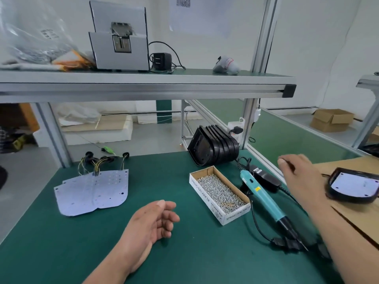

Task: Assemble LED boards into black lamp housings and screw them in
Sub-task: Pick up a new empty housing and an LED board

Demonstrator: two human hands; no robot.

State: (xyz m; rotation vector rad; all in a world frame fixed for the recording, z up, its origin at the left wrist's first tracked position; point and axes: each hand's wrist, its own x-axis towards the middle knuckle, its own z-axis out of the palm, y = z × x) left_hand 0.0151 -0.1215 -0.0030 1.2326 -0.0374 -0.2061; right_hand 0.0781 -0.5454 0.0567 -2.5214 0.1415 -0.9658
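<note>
Green matting covers the workbench (61,253), and we record the following upon it. The left hand (151,220) lies low and centre in the frame, palm turned up, fingers loosely curled and holding nothing. The right hand (295,171), slightly blurred, hangs at centre right above the bench edge, its fingers loosely bent with nothing seen in them; it touches no object. The white LED boards (92,193) lie overlapped in a flat pile at centre left, with yellow and black wires (98,162) running from their far edge. A stack of black lamp housings (213,146) lies on its side at the far edge of the mat, right of centre. Just in front of it sits an open cardboard box of screws (219,193). Beside the box, to its right, a teal electric screwdriver (264,199) lies on the mat, tip toward the lower right, its cord trailing. A black power adapter (266,178) rests behind it. At the right edge of the frame, one housing with a white board inside (352,185) rests on a cardboard sheet (356,218). On the shelf (143,87) in the upper left of the frame stands a grey machine (120,37).
</note>
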